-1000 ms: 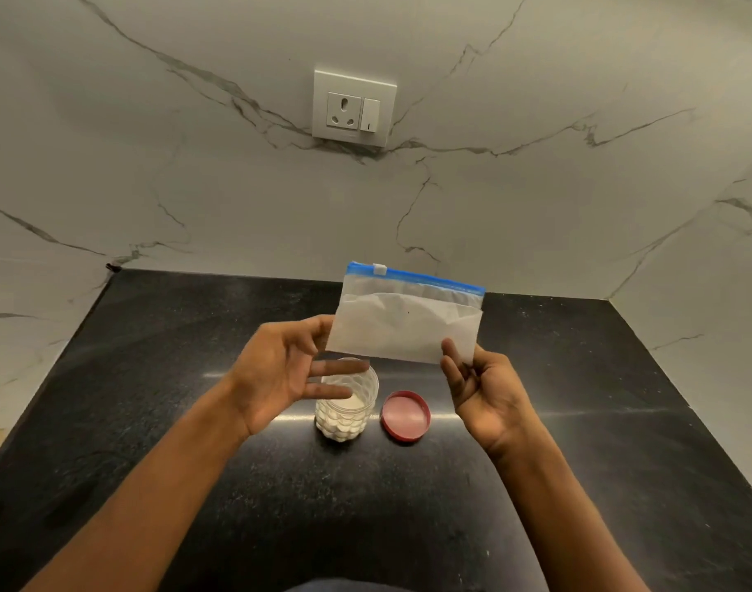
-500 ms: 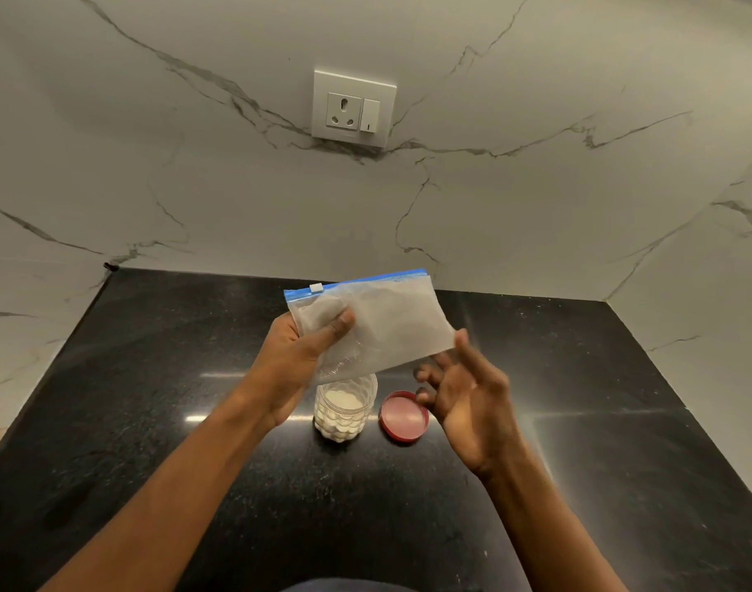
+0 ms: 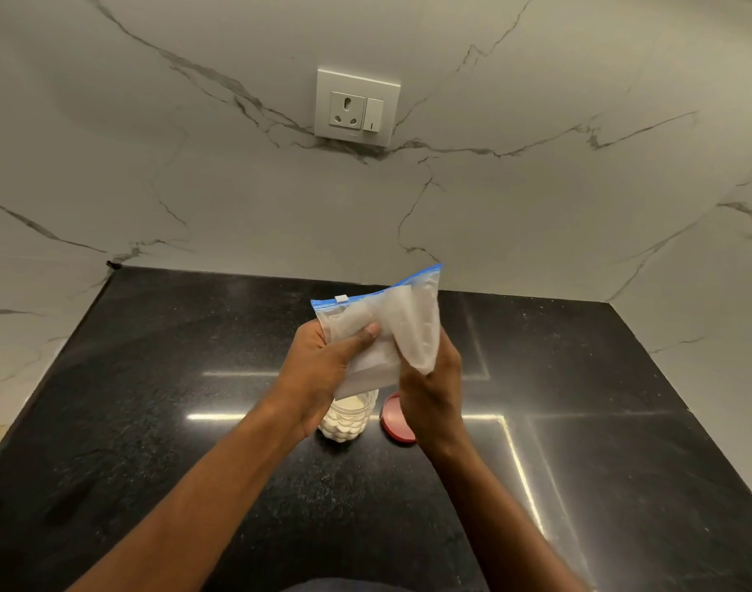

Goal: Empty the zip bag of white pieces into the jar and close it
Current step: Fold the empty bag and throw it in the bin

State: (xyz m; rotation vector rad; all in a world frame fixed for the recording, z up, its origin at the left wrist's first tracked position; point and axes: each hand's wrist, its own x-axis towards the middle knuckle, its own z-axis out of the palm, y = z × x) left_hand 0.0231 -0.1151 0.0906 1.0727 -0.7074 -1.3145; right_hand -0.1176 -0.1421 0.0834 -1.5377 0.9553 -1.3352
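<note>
A clear zip bag (image 3: pixel 402 324) with a blue zip strip and a white slider is held above the counter. It looks flat, with no white pieces showing inside, and is being folded or crumpled. My left hand (image 3: pixel 323 369) grips its left side with the thumb across the front. My right hand (image 3: pixel 429 386) holds its right lower part. Below the hands stands a small clear jar (image 3: pixel 348 420) of white pieces, without a lid and partly hidden by my left hand. A red lid (image 3: pixel 393 418) lies flat just right of the jar.
The black speckled stone counter (image 3: pixel 194 442) runs to a marble wall at the back and on both sides. A white socket and switch plate (image 3: pixel 357 106) is on the back wall.
The bag went from both hands to my left hand, tilting left. My right hand has since come back and taken hold of its right side, bunching the bag.
</note>
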